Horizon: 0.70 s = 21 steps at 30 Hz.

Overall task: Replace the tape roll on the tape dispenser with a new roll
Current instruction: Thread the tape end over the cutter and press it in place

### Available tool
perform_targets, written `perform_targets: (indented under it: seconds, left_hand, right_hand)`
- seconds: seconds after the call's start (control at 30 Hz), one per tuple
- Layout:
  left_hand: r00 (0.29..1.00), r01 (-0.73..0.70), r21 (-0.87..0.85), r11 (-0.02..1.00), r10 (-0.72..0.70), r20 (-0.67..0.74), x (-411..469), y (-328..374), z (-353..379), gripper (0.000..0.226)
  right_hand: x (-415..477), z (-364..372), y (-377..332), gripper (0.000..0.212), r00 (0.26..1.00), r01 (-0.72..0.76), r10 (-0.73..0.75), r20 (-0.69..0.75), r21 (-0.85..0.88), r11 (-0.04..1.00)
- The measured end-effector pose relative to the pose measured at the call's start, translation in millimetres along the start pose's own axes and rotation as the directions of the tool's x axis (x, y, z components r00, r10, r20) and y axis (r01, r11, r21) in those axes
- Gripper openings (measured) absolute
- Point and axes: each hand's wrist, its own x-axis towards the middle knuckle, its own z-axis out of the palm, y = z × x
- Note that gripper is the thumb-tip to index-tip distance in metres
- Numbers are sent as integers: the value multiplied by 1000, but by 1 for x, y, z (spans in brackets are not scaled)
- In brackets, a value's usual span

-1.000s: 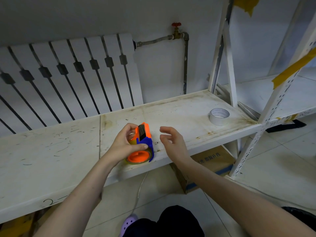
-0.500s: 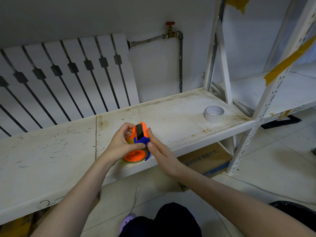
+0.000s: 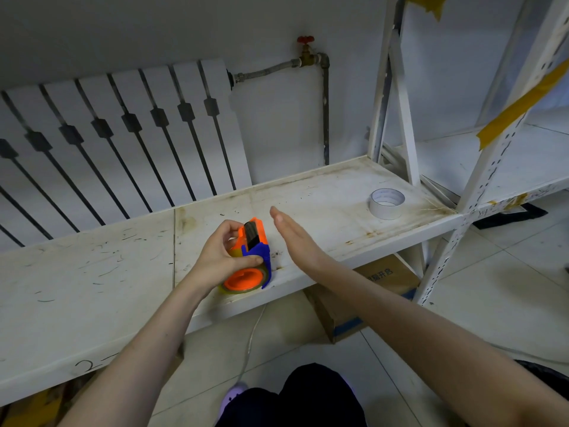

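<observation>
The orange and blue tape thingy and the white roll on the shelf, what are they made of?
The tape dispenser looks like smooth, matte moulded plastic: solid bright colours, rounded edges. The new roll looks like white tape wound in layers, probably paper or plastic film; its core material is unclear.

Two tape rolls [image 3: 387,203] (one dispenser [image 3: 251,257])

white radiator [image 3: 123,143] behind stained white shelf [image 3: 92,272], tiled floor [image 3: 508,288].

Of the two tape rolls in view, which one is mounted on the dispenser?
The yellowish roll around the orange hub of the dispenser, held in the left hand. The white roll lies loose, flat on the shelf.
</observation>
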Motion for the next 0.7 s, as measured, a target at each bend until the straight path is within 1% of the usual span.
perform_targets:
  seconds: [0.07,0.13,0.2,0.27,0.33,0.43,0.5,0.57,0.63,0.7]
  left_hand:
    - [1000,1,-10,1000,-1,-13,-1,1,-1,63]
    - [1000,-3,-18,1000,2,-25,-2,0,-2,65]
    - [999,3,-31,1000,-4,-41,-2,-2,-3,66]
    - [998,10,-54,998,-14,-62,-2,-3,-3,65]
    - [996,20,-81,996,-28,-90,-3,-3,-2,65]
    - [990,28,-95,995,-41,-136,-3,-1,0,63]
    - [987,35,-63,997,-44,-155,-1,-1,0,63]
    - [984,50,-31,998,-54,-172,2,0,2,63]
    - [979,50,-12,999,-52,-196,3,2,5,60]
    - [973,56,-4,998,-56,-225,4,4,8,58]
  right_hand:
    - [0,10,2,56,991,-47,41,126,46,998]
    - [-5,21,9,57,979,-58,35,201,111,992]
    - [-7,28,18,55,976,-93,59,208,155,983]
    - [-10,31,23,54,972,-126,91,216,156,980]
    - [-9,31,29,55,971,-132,104,213,120,984]
    - [-4,22,30,61,972,-146,138,189,30,989]
    - [1,16,22,59,991,-84,84,107,-3,996]
    - [3,13,9,53,998,31,-30,48,-22,999]
    - [2,14,1,50,989,139,-135,61,-57,989]
    - [-3,16,3,49,973,229,-220,73,-157,961]
